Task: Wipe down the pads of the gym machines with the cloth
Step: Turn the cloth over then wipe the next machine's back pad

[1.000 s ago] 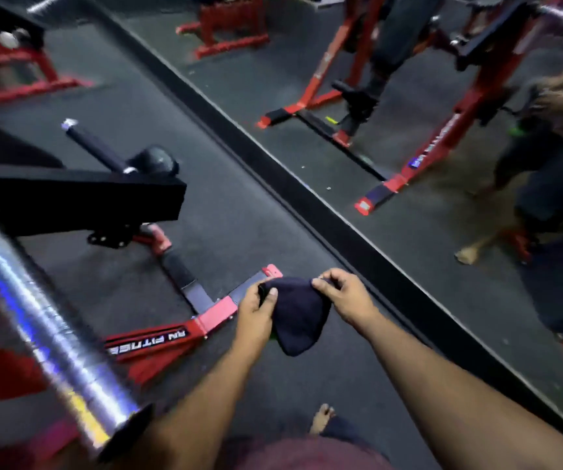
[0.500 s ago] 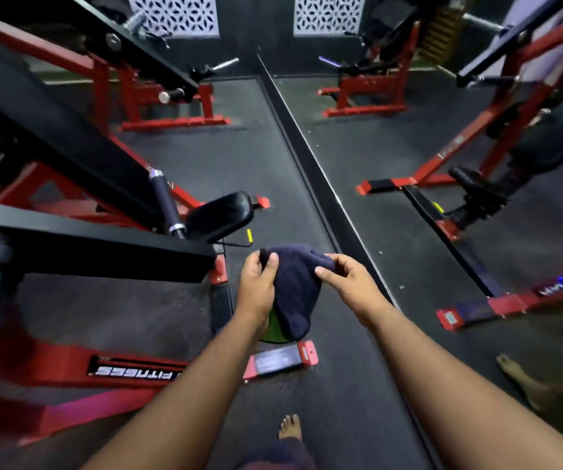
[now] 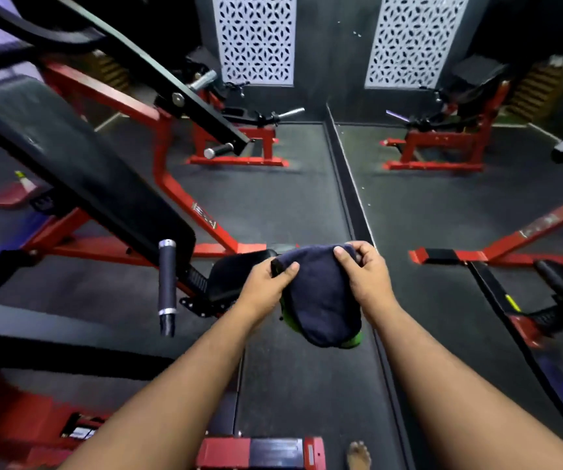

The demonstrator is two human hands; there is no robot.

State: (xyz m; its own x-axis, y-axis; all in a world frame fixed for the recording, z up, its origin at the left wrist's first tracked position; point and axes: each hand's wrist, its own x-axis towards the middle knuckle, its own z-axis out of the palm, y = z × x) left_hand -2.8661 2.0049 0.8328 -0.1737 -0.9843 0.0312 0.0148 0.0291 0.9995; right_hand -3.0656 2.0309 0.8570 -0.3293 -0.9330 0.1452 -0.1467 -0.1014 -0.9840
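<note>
A dark navy cloth (image 3: 320,300) with a green underside hangs in front of me, held by both hands at its top edge. My left hand (image 3: 266,283) pinches its left corner, and my right hand (image 3: 364,269) grips its right corner. A long black back pad (image 3: 69,164) slopes down on the red machine at the left. Its small black seat pad (image 3: 236,273) sits just left of my left hand, partly hidden by it.
A black grip handle (image 3: 167,286) sticks out left of the seat. The red machine frame (image 3: 178,188) spreads over the dark rubber floor. A mirror wall (image 3: 476,215) runs along the right, reflecting machines. Another red machine (image 3: 239,144) stands at the back. My bare foot (image 3: 359,456) shows below.
My view has swung up from the floor to the machine and the back wall. Both hands keep hold of the cloth, which has come closer to the seat pad.
</note>
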